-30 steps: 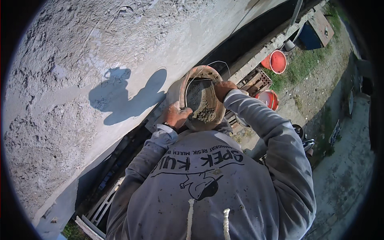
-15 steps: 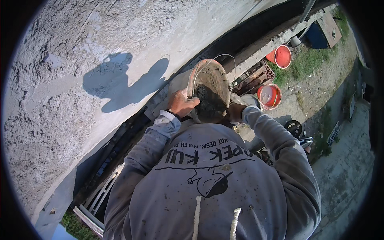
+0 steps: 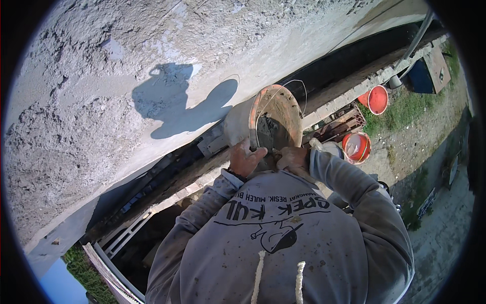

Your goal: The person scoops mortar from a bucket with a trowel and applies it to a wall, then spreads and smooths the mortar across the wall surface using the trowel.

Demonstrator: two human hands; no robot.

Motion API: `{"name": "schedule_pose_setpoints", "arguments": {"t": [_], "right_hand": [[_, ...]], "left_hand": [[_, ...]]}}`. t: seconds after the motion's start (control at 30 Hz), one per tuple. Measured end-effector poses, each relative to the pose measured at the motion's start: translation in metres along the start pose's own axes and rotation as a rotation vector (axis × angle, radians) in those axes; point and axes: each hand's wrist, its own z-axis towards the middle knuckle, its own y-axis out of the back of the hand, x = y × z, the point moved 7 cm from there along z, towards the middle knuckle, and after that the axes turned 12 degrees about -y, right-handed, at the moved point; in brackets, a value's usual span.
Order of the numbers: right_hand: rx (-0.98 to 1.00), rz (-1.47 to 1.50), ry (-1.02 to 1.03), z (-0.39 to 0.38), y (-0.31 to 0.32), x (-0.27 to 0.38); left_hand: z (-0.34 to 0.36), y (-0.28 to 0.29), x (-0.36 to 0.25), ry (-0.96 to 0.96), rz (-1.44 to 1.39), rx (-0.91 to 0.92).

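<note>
A mortar-caked bucket [image 3: 239, 123] with an orange rim and a thin wire handle tilts in front of my chest, its mouth facing me. Wet grey mortar [image 3: 267, 130] lies inside it. My left hand [image 3: 246, 158] is closed on the bucket's near left rim, thumb over the edge. At the near right of the mouth, my right hand [image 3: 294, 160] is closed, with its fingertips at the mortar. Whatever it grips is hidden by the fingers and the sleeve.
A rough, partly plastered wall [image 3: 91, 96] rises along the left. A narrow brick ledge [image 3: 331, 109] runs beside a dark gap. Below on the right are red buckets [image 3: 378, 100], another red bucket [image 3: 356, 147] holding something pale, hollow bricks [image 3: 357, 117] and a dark blue box [image 3: 421, 77].
My right hand has moved from the bucket's right side inward to the near part of its mouth. My left hand still holds the rim. The whole view has shifted.
</note>
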Motion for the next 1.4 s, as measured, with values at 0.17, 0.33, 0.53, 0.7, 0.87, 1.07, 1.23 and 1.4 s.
{"name": "schedule_pose_setpoints", "arguments": {"t": [0.17,0.33,0.53,0.7,0.87,1.07,1.23,1.4], "right_hand": [[-0.093,1.122,-0.923,0.007,0.012,0.017],[-0.307,1.376,-0.757,-0.014,0.032,0.020],[-0.475,1.435,-0.487,-0.049,0.061,0.026],[-0.892,1.425,-0.097,-0.104,0.110,0.048],[-1.321,1.406,0.260,-0.189,0.179,0.033],[-1.801,1.157,0.875,-0.340,0.218,0.058],[-2.718,0.535,0.711,-0.434,0.214,0.109],[-3.146,0.363,-0.021,-0.387,0.291,0.134]], "left_hand": [[-0.002,0.016,0.011,0.240,-0.388,-0.028],[-0.006,0.022,0.042,0.431,-0.376,-0.001],[-0.014,-0.006,0.074,0.315,-0.600,-0.100],[-0.010,-0.035,0.109,0.204,-0.169,0.172],[-0.007,-0.037,0.102,-0.224,0.108,0.275],[-0.015,-0.032,0.131,0.062,-0.328,0.266],[-0.027,-0.025,0.132,0.687,-0.457,0.081],[-0.020,-0.016,0.099,-0.158,0.242,0.354]]}}
